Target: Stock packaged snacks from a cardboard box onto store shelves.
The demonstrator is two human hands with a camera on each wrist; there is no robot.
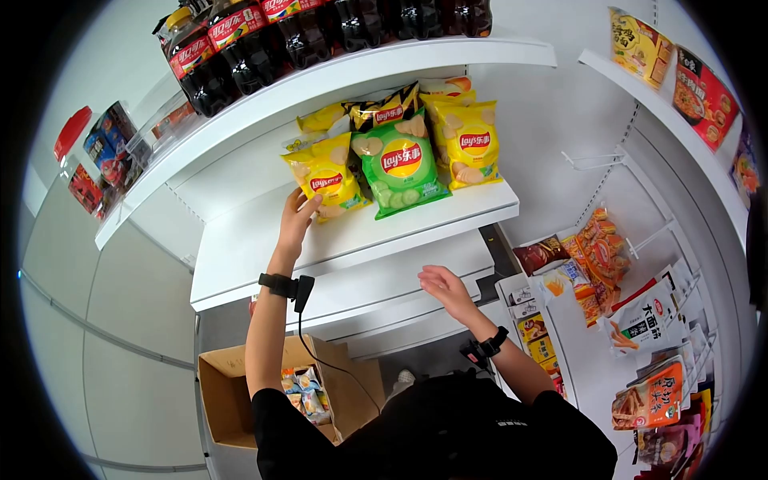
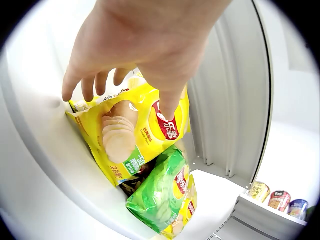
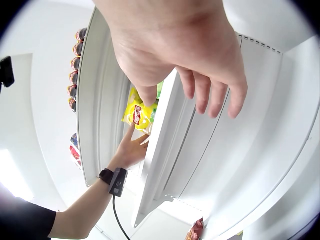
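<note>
Left grip (image 1: 297, 220), right grip (image 1: 450, 296) unclenched

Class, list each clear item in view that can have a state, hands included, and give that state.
Left yellow crisp bag: closed, leaning
Green crisp bag: closed, propped up
Cardboard box: open, packets inside
Cola bottles: upright, dark-filled
Left hand: open, at left yellow bag
Right hand: open, empty

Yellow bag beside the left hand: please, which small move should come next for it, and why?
Probably the left hand should gently straighten this yellow bag. The bag leans to one side next to the green bag, and the hand's fingers are at its edge. The right hand is open and holds nothing.
</note>
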